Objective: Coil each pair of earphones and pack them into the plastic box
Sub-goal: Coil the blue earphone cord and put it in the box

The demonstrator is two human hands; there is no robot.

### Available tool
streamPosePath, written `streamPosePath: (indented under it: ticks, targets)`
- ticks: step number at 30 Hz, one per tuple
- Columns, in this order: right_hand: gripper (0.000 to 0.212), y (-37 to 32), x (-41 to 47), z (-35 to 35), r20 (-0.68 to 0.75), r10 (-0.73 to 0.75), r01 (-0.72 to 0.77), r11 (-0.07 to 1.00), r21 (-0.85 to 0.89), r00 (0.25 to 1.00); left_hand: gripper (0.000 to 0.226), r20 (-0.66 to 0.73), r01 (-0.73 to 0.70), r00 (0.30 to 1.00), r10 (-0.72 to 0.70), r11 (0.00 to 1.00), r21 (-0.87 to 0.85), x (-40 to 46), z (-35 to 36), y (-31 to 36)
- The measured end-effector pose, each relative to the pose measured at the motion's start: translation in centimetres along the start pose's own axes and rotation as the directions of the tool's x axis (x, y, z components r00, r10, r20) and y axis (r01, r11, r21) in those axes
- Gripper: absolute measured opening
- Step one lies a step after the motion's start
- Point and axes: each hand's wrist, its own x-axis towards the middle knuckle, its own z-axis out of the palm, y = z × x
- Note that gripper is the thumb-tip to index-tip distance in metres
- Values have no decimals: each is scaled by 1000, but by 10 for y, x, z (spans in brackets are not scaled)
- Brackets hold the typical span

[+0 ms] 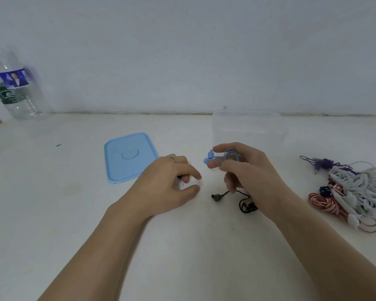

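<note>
My right hand [245,170] is shut on a coiled pair of blue earphones [213,157], whose buds stick out to the left past my fingers. It hovers just in front of the clear plastic box [282,129], which stands open near the wall. Under my right hand lies a black pair of earphones [243,203], partly hidden by my wrist. My left hand [172,183] rests on the table to the left, fingers curled and apart, a ring on one finger; something small and dark shows under the fingers, too hidden to identify.
The blue lid [129,156] lies flat left of the box. A tangled pile of white, purple and red-striped earphones [352,190] sits at the right. A water bottle [13,85] stands at the far left by the wall.
</note>
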Motion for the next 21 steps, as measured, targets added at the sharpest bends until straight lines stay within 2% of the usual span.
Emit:
streamPosePath:
  ticks: [2,4,10,15,21]
  targets:
    - [31,2,1,1,44,23,-23,1000,11,999,9,2,-14,1000,14,1000,9,2,2,2]
    - [30,5,2,3,62,22,-18,998,-60,998,4,-8,-28,1000,28,1000,3,3,4,5]
    - [27,14,3,5,19,-44,47,976,-214,999,5,-67,-34,997,27,994,-108,4,3,8]
    - [3,12,2,4,-9,-127,122,970,-211,992,12,-151,33,986,-69,973,-227,4,2,10]
    - [12,16,5,4,7,-118,116,968,-223,993,16,-187,51,975,-123,935,-351,5,-2,15]
